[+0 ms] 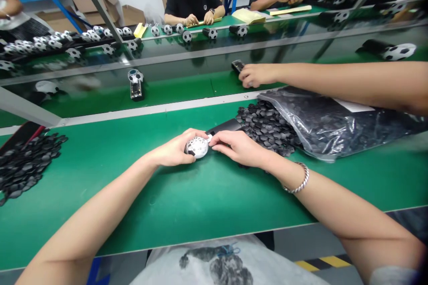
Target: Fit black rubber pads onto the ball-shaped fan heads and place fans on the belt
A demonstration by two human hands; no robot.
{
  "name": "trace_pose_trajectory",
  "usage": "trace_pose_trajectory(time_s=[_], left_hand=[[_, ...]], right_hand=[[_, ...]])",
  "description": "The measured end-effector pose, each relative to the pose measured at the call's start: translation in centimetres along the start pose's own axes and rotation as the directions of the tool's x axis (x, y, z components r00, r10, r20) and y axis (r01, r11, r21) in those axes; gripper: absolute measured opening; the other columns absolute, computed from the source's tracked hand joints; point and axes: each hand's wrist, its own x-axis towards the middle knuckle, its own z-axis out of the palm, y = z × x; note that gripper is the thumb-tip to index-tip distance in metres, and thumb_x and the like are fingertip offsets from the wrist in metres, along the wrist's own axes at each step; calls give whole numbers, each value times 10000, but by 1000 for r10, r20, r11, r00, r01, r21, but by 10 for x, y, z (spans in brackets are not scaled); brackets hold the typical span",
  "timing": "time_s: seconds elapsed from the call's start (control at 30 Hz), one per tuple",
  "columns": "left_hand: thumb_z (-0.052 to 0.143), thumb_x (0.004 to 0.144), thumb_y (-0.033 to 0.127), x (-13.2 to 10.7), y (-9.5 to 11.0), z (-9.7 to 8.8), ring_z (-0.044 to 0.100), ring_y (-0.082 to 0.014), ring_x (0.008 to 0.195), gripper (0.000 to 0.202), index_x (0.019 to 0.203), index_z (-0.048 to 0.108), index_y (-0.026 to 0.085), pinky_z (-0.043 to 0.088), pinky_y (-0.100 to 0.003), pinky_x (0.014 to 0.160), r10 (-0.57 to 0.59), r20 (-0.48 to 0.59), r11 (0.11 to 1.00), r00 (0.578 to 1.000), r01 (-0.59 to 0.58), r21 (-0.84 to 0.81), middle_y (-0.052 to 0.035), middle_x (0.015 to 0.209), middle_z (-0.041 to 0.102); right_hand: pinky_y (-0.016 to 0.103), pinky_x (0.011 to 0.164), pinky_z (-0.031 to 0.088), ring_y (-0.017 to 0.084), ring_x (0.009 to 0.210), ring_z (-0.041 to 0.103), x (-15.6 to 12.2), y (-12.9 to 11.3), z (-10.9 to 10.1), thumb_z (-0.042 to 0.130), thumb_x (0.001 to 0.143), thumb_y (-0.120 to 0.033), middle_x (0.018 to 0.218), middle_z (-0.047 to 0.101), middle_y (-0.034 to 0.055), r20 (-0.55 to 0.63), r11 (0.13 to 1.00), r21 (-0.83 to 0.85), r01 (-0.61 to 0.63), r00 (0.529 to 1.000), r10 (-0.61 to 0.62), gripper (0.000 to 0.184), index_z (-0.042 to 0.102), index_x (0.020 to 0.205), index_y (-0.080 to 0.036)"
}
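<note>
My left hand (175, 149) is curled around a small round white fan head with a football-like grille (197, 147), held just above the green table (187, 196). My right hand (239, 147) grips the same piece from the right, fingertips pinched at its rim, over its black handle (224, 126). A silver bracelet (298, 181) sits on my right wrist. Just right of my hands lies a heap of small black pieces (267, 127) spilling from a clear plastic bag (321, 131).
Another person's hand (256, 75) reaches in from the right to a black item on the conveyor belt (187, 87). A finished fan (135, 82) rides the belt. More black pieces (25, 160) lie at left. Two seated people work at the far bench among several football fans.
</note>
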Motion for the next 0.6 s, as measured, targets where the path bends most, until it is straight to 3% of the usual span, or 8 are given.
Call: trace_pose_trajectory(time_s=[0.17,0.27,0.43,0.6], left_hand=[[551,637,142,1,2,6,448,-217,1122,587,1199,403,219,364,-368,965,0,-55,1000,999,1,17,-53,1224,434],[559,639,157,0,2,8,452,-224,1109,572,1187,412,230,375,-373,947,-18,-68,1000,998,19,23,-50,1214,439],[567,650,158,-1,0,9,445,-217,1113,571,1192,409,239,369,-362,947,-17,-79,1000,997,17,4,-42,1220,432],[654,645,263,0,2,12,463,-226,1085,566,1164,431,232,389,-366,916,-37,-112,999,993,36,-9,-50,1200,450]], right_hand=[[275,751,452,178,868,559,-2,-1,4,471,865,-84,967,590,76,21,997,-43,70,997,-69,203,566,1029,-158],[252,721,448,165,818,573,-2,0,4,504,852,-65,902,615,49,18,998,-55,40,999,-39,160,587,948,-163],[244,725,435,164,813,567,-2,-2,3,574,829,-106,870,609,45,-86,997,-47,61,994,-65,75,608,856,-166],[214,629,415,130,680,573,-2,-5,6,577,819,-92,786,631,-5,-28,999,12,-52,998,53,102,610,843,-185]])
